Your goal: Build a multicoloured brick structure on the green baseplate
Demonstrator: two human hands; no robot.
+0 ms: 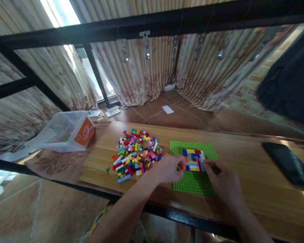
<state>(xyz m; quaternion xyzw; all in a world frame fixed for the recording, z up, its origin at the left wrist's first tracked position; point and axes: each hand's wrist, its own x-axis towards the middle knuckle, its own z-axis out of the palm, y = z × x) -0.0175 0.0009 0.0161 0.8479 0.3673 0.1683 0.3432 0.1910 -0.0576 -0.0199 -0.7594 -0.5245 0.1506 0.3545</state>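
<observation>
A green studded baseplate (pixel 192 187) lies on the bench, bearing a flat rectangle of toy bricks (pixel 192 160) in blue, yellow, white and red. At its left edge, my left hand (pixel 168 168) has curled fingers closed on a small orange toy brick (pixel 182 167); a bit of green shows beside it. From the right, my right hand (pixel 224 179) reaches over the plate, thumb and fingers drawn together against the right edge of the brick rectangle. Its fingertips partly cover that edge. A loose heap of colourful toy bricks (pixel 136 153) spreads left of the plate.
A wooden bench top (pixel 245 162) carries everything, with a black phone (pixel 288 165) at the right. Beyond the left end stands a clear plastic bin (pixel 63 131) with an orange label. A black metal bar (pixel 116 28) with hooks crosses above, before patterned curtains (pixel 142 74).
</observation>
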